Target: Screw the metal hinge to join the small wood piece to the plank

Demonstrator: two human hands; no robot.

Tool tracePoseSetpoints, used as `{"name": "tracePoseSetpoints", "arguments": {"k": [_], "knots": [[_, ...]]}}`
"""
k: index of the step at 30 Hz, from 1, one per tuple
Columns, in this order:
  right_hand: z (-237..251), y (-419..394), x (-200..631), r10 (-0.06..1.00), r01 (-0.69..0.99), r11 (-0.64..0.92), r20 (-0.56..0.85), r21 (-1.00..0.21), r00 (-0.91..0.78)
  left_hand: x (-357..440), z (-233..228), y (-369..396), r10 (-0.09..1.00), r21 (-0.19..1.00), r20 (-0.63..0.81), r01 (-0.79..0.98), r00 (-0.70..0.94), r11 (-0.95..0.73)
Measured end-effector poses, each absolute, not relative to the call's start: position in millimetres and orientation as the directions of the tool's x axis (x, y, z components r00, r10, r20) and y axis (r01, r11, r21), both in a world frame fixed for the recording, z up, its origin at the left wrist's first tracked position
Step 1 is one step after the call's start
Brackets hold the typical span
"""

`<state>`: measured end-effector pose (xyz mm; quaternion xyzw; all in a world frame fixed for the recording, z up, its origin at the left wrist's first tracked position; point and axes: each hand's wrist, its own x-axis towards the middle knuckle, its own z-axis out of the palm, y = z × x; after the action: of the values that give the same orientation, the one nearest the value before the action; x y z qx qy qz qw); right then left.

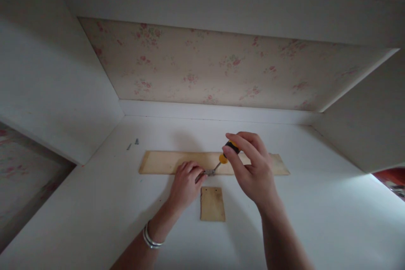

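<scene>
A pale wooden board [164, 162] lies flat on the white surface [104, 202], its long sides running roughly along the surface's far edge and its middle about halfway between the left and right edges. A small metal piece [209, 172], perhaps a hinge, sits at the middle of the board's near long side. The left hand [186, 180] rests partly on the board there, its fingers bent and nearly closed, thumb and forefinger pinching the left end of the metal piece. The right hand [255, 166] is raised above the board's right half with its fingers closed around the dark grip of a yellow-and-black screwdriver [223, 158]; the tool is tilted, its shaft slanting down and leftward to the right end of the metal piece, though the exact contact of the tip is too small to tell. Nearer the person, just apart from the board, a small wooden block [212, 206] lies flat with two dark holes along its far end. Toward the surface's far left corner, beyond the board's left end, lie two small grey screws [137, 141], near each other. Silver bangles [148, 238] circle the left wrist.
</scene>
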<state>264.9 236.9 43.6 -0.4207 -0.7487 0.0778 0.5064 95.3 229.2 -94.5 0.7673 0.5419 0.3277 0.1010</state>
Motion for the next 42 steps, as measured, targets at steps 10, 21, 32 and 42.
{"name": "tracePoseSetpoints", "arguments": {"k": [10, 21, 32, 42], "knots": [[46.1, 236.9, 266.0, 0.712, 0.526, 0.651, 0.681, -0.547, -0.172, 95.4, -94.7, 229.6, 0.892, 0.510, 0.409, 0.762, 0.192, -0.398], [47.5, 235.2, 266.8, 0.727, 0.488, 0.656, 0.655, -0.575, -0.205, 95.3, -93.7, 228.9, 0.893, 0.504, 0.405, 0.767, 0.196, -0.397], [46.8, 235.9, 263.9, 0.711, 0.509, 0.659, 0.680, -0.554, -0.179, 94.9, -94.1, 229.4, 0.897, 0.522, 0.403, 0.758, 0.184, -0.390], [47.5, 234.9, 264.5, 0.745, 0.489, 0.639, 0.636, -0.594, -0.202, 95.0, -94.1, 228.9, 0.891, 0.520, 0.417, 0.758, 0.178, -0.395]]}}
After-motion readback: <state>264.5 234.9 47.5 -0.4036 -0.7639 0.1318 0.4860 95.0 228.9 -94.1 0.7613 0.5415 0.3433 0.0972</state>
